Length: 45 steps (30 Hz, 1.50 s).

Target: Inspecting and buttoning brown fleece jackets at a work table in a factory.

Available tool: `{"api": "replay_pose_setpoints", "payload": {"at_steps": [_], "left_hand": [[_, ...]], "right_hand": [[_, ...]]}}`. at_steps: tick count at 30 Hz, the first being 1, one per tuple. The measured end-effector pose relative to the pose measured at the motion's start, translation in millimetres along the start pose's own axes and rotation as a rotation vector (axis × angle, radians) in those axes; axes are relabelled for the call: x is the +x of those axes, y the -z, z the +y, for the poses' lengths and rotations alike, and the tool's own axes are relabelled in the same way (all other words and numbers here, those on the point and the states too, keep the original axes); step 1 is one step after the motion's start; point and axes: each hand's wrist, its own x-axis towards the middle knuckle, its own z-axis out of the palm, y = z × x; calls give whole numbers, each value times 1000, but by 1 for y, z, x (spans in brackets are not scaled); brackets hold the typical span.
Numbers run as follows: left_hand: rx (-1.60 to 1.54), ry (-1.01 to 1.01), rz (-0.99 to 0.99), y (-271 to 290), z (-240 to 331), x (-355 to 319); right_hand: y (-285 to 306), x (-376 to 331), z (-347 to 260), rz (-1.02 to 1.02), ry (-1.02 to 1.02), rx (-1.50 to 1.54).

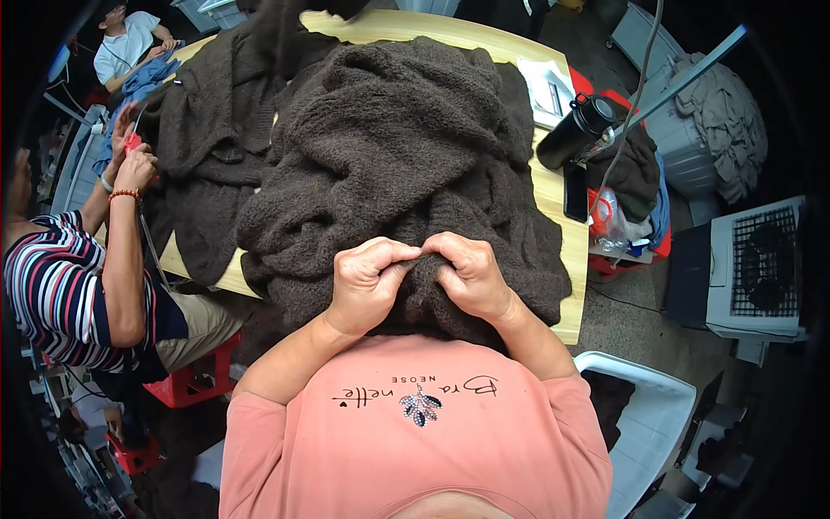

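Observation:
A large heap of dark brown fuzzy knit fabric (pixel 380 147) covers most of the table in front of me. At its near edge, my left hand (pixel 370 281) and my right hand (pixel 467 272) meet with their fingertips almost touching. Both hands are closed, thumb against bent fingers, pinching the knit fabric between them. Folds of the cloth hang down under my hands toward my body. Whether a seam or a loose thread lies in the pinch is too small to make out.
A light wooden table (pixel 566 285) carries the heap. On its right are a black flask (pixel 575 130), a phone (pixel 575 192) and papers (pixel 545 91). At left, a co-worker in a striped shirt (pixel 69 277) holds red-handled scissors (pixel 132 143). A white bin (pixel 648 415) stands by my right side.

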Motion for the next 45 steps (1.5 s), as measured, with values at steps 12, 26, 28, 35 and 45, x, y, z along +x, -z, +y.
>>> {"api": "replay_pose_setpoints", "payload": {"at_steps": [12, 26, 28, 35, 45], "left_hand": [[324, -422, 101, -7, -7, 2], [515, -417, 168, -5, -8, 3], [513, -352, 149, 3, -6, 0], [197, -49, 46, 1, 2, -3], [-78, 206, -84, 6, 9, -4]], "right_hand": [[-18, -7, -5, 268, 79, -135], [6, -3, 9, 434, 310, -486], [20, -10, 17, 453, 277, -533], [30, -16, 8, -5, 1, -215], [0, -5, -3, 172, 147, 21]]}}
